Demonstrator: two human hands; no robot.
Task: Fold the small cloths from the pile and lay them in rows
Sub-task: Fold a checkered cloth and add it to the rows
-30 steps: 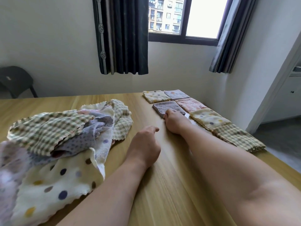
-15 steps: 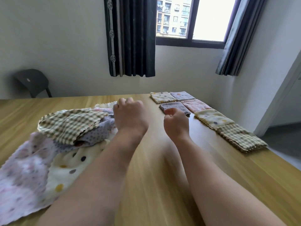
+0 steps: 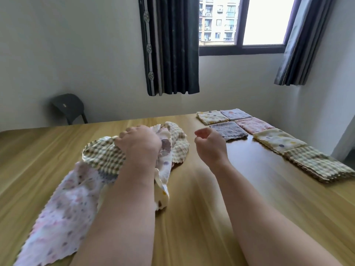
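Cloth pile, left of centre on tabletop: left hand, lately idle on the wood, now grips its checked cloth; right hand, lifted off the folded purple cloth, hovers loosely curled, empty; next fold apparently starting.

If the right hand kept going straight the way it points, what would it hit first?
Probably nothing: the right hand heads over the bare wooden table, between the pile of crumpled cloths and the folded grey-purple cloth. Depth is unclear, so it might brush the pile's edge.
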